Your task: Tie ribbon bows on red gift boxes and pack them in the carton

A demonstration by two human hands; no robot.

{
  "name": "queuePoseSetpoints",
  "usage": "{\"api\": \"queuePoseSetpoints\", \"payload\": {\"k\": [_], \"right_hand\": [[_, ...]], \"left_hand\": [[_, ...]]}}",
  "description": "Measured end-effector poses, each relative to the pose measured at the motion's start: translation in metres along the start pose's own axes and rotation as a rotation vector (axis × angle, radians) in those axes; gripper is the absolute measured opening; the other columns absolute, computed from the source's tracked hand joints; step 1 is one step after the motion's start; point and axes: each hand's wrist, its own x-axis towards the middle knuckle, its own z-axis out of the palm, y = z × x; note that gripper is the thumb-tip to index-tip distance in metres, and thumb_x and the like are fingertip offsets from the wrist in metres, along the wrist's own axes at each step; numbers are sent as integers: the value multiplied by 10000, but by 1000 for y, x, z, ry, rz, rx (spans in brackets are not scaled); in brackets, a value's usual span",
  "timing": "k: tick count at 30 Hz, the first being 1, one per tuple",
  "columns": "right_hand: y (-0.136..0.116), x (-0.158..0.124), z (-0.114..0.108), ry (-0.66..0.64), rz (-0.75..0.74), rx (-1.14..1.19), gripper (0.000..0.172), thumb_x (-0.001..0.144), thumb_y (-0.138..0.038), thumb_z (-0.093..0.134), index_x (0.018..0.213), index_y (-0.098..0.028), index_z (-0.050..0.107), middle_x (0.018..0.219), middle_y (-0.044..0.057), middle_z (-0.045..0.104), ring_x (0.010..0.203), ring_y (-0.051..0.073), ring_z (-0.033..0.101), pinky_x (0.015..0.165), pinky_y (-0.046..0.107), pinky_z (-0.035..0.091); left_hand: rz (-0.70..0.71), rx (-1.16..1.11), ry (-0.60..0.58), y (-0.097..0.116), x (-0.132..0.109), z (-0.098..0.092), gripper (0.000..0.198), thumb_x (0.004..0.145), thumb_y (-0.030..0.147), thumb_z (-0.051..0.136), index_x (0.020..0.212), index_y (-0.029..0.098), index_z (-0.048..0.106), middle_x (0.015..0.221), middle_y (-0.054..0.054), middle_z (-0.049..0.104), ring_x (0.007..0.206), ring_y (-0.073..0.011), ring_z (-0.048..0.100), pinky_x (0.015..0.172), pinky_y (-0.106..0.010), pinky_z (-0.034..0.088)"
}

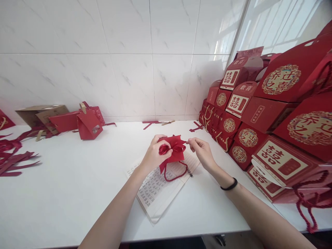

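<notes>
A small red gift box (pixel 176 157) with pointed top flaps and a dark red rope handle (pixel 169 180) is in front of me. A shiny red ribbon bow (pixel 176 147) sits across its top. My left hand (pixel 155 152) is closed on the bow, its thumb pressing near the knot and its fingers around the left loop. At the right side my right hand (pixel 201 148) pinches the tip of a red ribbon tail. Beneath the box lies a notebook (pixel 158 207) covered in handwriting, with a dark pen (pixel 190 172) partly showing on it.
Red printed gift boxes (pixel 249 138) are stacked high on the right. Loose ribbons (pixel 18 160) lie at the left, near a small red box (pixel 89 122) and an open brown box (pixel 44 116). Ribbon scraps (pixel 153 123) rest by the tiled wall (pixel 127 86).
</notes>
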Motion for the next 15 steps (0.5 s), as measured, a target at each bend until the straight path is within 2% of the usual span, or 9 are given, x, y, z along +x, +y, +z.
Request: {"api": "queuePoseSetpoints", "payload": {"k": [2, 4, 11, 15], "right_hand": [[-3, 2, 1, 22, -24, -4, 351, 715, -538, 633, 649, -198, 573, 581, -18, 481, 568, 139, 424, 568, 275, 371], [-3, 2, 3, -36, -18, 44, 373, 681, -560, 667, 685, -195, 595, 647, 1, 549, 618, 152, 482, 608, 284, 411], [8, 1, 8, -182, 181, 280, 410, 647, -560, 722, 646, -179, 572, 663, 8, 582, 658, 153, 550, 704, 310, 460], [14, 1, 8, -173, 115, 94, 466, 676, -640, 642, 646, -186, 539, 671, 22, 596, 680, 169, 571, 705, 322, 468]], "left_hand": [[22, 6, -2, 0, 0, 0, 9, 766, 202, 604, 771, 206, 597, 1147, -46, 475, 1101, -184, 523, 951, -334, 453], [52, 19, -6, 0, -1, 1, 13, 770, 197, 604, 775, 208, 599, 1140, -45, 478, 1118, -186, 509, 965, -335, 443], [50, 35, 35, -1, -1, 5, 22, 777, 192, 605, 777, 212, 617, 1135, -40, 493, 1094, -179, 524, 965, -339, 446], [6, 52, 83, -1, 1, 5, 22, 753, 185, 615, 741, 203, 617, 1121, -43, 516, 1050, -185, 545, 922, -344, 479]]}}
